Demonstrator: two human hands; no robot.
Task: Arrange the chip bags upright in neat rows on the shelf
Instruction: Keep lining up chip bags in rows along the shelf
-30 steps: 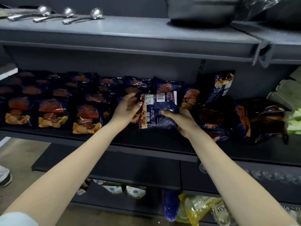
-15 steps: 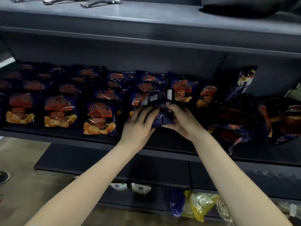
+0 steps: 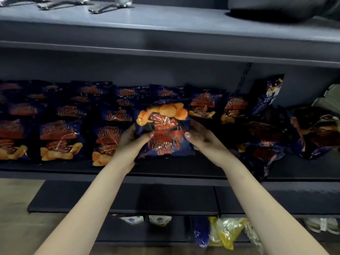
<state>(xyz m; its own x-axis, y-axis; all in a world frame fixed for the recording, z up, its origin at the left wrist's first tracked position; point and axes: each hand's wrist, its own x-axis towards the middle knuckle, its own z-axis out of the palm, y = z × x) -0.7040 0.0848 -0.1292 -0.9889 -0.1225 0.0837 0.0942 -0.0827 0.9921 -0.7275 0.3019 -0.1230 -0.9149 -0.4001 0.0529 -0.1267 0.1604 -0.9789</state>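
Observation:
A dark blue chip bag [image 3: 163, 126] hangs upside down in front of the middle shelf [image 3: 165, 172], its picture of orange chips at the top. My left hand [image 3: 131, 142] grips its left edge and my right hand [image 3: 201, 138] grips its right edge, thumbs on the front. Rows of matching chip bags [image 3: 60, 138] stand upright to the left and behind. To the right, several bags [image 3: 265, 137] lie slumped in a loose pile.
An upper shelf [image 3: 165, 28] overhangs, with metal ladles [image 3: 103, 8] and a dark bag on it. One blue bag [image 3: 268, 92] leans against the back wall at right. A lower shelf [image 3: 220, 230] holds yellow and white packets.
The bag showed its back with the barcode a second ago. Both hands have turned it over, so its printed front now faces me, upside down.

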